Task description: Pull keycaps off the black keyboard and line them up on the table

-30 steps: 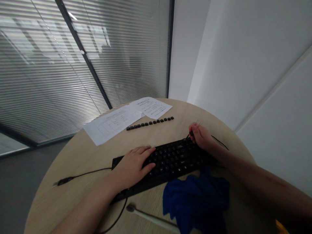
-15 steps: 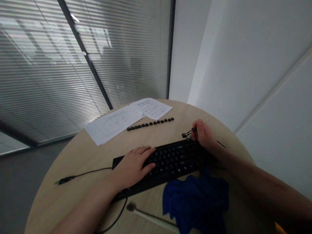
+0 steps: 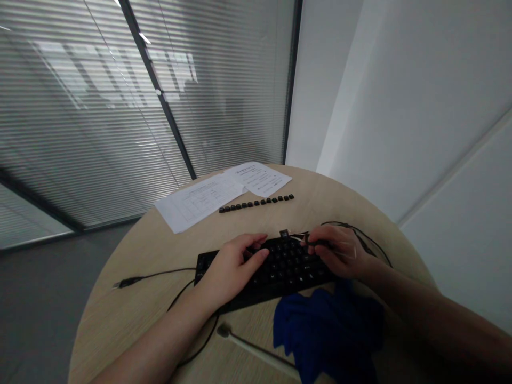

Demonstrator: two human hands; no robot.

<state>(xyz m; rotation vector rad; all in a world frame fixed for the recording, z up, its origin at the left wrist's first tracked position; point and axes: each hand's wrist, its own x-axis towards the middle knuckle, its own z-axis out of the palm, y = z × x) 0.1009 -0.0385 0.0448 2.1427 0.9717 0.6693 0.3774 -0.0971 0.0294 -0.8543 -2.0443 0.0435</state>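
A black keyboard (image 3: 280, 277) lies at a slant across the table in front of me. My left hand (image 3: 232, 269) rests over its left half, thumb and fingers apart, holding nothing. Pinched in my right hand (image 3: 338, 248) is a keycap puller (image 3: 298, 236), its dark handle partly hidden by the fingers and its wire end pointing left. At the tip of the wires sits a black keycap (image 3: 284, 234), close to the keyboard's back edge. Behind the keyboard, several loose keycaps (image 3: 256, 203) stand in a slanted row.
Two printed paper sheets (image 3: 200, 205) lie at the back of the round wooden table (image 3: 132, 314). Nearer me are a blue cloth (image 3: 328, 336) and a brush (image 3: 260, 352). A cable with a USB plug (image 3: 128, 281) lies left; more cable (image 3: 376, 242) loops right.
My right hand has moved left and nearer with the keycap puller, bringing the keycap over the keyboard's back edge. My left hand's fingers have curled more. The view has shifted slightly.
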